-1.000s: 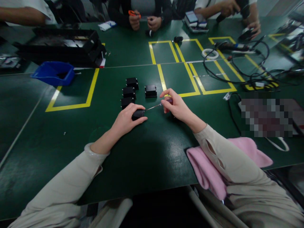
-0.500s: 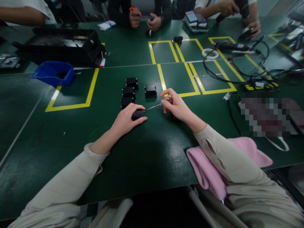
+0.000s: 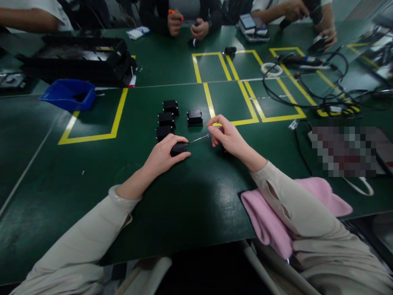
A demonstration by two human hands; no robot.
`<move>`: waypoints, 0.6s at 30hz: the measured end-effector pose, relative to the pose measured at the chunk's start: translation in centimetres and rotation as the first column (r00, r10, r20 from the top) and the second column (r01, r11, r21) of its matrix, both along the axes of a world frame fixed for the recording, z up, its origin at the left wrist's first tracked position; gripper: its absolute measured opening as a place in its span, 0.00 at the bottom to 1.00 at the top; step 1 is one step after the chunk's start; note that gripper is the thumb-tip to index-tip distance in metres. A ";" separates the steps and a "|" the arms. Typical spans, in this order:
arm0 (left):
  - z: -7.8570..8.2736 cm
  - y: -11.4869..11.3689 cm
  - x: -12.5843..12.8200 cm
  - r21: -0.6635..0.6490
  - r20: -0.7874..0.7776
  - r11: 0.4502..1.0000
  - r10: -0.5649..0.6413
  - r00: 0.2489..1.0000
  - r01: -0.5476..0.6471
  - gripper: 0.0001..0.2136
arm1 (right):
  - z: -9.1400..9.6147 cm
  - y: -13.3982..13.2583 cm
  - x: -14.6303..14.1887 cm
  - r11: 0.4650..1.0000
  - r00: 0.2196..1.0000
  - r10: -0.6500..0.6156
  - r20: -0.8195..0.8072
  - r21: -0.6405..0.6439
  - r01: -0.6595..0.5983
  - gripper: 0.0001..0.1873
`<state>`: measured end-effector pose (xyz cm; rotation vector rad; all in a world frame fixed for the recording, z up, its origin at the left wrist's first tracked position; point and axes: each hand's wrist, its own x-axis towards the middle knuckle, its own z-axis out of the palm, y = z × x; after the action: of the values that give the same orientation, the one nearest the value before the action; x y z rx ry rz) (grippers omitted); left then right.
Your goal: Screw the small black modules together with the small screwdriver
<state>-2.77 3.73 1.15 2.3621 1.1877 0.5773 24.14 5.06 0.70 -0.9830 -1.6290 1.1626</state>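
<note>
My left hand (image 3: 163, 155) is closed around a small black box (image 3: 179, 149), steadying it on the green table. Between the fingers of my right hand (image 3: 223, 134) is a screwdriver (image 3: 199, 139); its thin metal shaft slants left and its tip meets the right end of the box. Most of the screwdriver's handle is hidden by my fingers. Similar black boxes, one of them (image 3: 166, 119) in the middle, form a column just beyond my left hand. Another black box (image 3: 195, 117) stands apart to their right. Something dark lies partly hidden under my right hand.
A blue scoop-shaped bin (image 3: 70, 95) and stacked black trays (image 3: 76, 57) are at the left. Black cables (image 3: 325, 92) sprawl at the right. A pink cloth (image 3: 267, 217) lies under my right forearm. Across the table, a person's hands (image 3: 199, 28) hold small items.
The fingers of my right hand have shifted slightly around the screwdriver handle, which shows less now. The left hand and the black box stay in place.
</note>
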 end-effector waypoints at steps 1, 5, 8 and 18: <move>0.0 0.0 0.0 -0.001 0.000 1.000 -0.001 1.000 0.001 0.17 | 0.0 0.0 0.0 1.000 1.000 0.006 0.000 -0.008 -0.006 0.08; 0.1 0.0 0.0 -0.008 -0.005 1.000 -0.001 1.000 0.001 0.17 | 0.1 0.0 0.0 1.000 1.000 0.002 0.028 0.013 -0.003 0.05; 0.2 0.0 0.0 -0.021 -0.013 1.000 0.009 1.000 -0.009 0.17 | 0.2 0.0 0.1 1.000 0.999 -0.019 0.039 0.026 0.018 0.07; 0.1 0.0 0.0 -0.019 -0.016 1.000 0.005 1.000 -0.005 0.17 | 0.1 0.0 0.0 1.000 1.000 -0.005 0.023 0.020 0.005 0.06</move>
<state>-2.75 3.72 1.23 2.3524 1.2010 0.5478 24.16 5.04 0.78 -0.9906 -1.6519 1.1336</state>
